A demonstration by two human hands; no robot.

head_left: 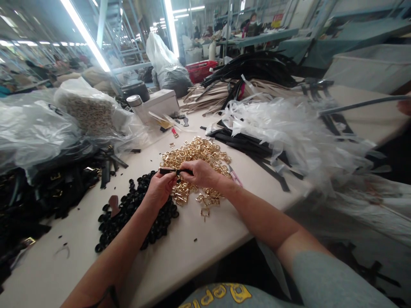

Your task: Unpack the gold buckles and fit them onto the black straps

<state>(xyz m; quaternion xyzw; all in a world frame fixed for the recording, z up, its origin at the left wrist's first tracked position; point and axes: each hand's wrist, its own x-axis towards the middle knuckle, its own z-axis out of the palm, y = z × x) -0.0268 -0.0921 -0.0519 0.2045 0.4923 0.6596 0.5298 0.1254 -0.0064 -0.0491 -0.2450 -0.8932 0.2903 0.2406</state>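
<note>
My left hand (pixel 159 188) and my right hand (pixel 199 172) meet over the table (pixel 180 252), both pinched on a short black strap (pixel 175 171) that runs between them. Under and behind the hands lies a heap of gold metal buckles (pixel 195 159). A pile of small black loops (pixel 135 214) sits just left of my left hand. One loose gold buckle (pixel 204 212) lies near the table's front edge.
Black straps with buckles (pixel 48 192) are heaped at the left under clear plastic bags (pixel 35 128). Crumpled clear plastic (pixel 289 128) and more black straps (pixel 253 147) fill the right. A white box (pixel 160 102) and steel flask (pixel 136 105) stand behind. People work at far tables.
</note>
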